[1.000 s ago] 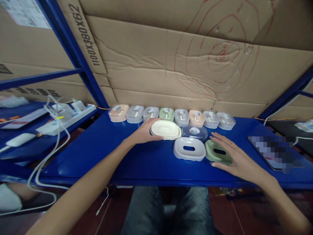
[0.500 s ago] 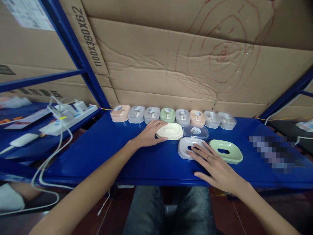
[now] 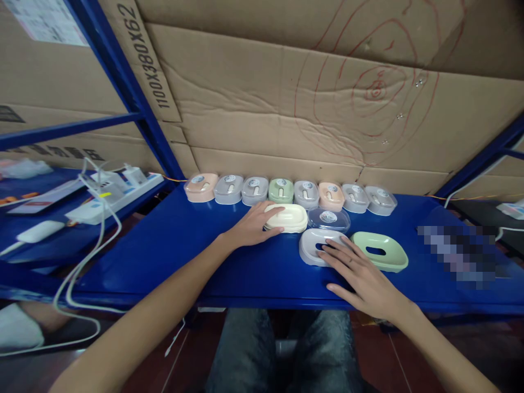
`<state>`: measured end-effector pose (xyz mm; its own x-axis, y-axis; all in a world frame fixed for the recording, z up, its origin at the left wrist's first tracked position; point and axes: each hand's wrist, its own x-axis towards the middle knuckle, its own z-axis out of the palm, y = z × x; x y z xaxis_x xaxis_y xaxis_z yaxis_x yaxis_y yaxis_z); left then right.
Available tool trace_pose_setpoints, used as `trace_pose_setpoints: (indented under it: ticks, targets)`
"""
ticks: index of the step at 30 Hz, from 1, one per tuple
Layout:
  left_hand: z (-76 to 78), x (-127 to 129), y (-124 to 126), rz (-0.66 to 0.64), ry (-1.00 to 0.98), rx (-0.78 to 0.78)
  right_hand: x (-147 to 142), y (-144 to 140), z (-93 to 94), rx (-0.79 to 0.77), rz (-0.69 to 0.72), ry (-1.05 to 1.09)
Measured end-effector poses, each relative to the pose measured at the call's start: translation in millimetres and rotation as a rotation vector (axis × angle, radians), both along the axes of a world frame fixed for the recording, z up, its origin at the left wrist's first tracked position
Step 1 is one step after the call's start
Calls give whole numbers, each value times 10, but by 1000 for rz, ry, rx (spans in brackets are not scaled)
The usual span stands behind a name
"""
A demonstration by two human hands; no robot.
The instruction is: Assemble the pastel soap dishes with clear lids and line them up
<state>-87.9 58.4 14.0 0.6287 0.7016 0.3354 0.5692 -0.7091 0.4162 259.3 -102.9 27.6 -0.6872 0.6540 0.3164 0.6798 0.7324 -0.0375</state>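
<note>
My left hand is at the left end of a cream oval soap dish insert, with the fingers over its far rim and the thumb along its near side. My right hand lies with spread fingers over a pale lavender soap dish base, which has an oval slot in the middle. The fingertips rest on that base, and its right part is hidden beneath them. Just right of it is a light green soap dish base, also slotted. Behind the lavender base lies a clear lid with a round sticker.
Several lidded soap boxes, including a green one, line the back of the blue table against a cardboard wall. Power strips and white cables are on the left. A blurred-out object lies at the right.
My left fingers reach slightly farther over the cream insert, and its thumb has slid a little to the right. My right hand stays on the lavender base.
</note>
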Motion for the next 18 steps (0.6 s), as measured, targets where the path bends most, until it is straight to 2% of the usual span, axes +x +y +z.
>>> trace_pose_setpoints:
  ticks: [13, 18]
  targets:
    - [8, 5, -40, -8, 37, 25, -4, -1, -1, -12, -11, 21]
    - [64, -43, -61, -26, 4, 37, -4, -5, 1, -7, -9, 8]
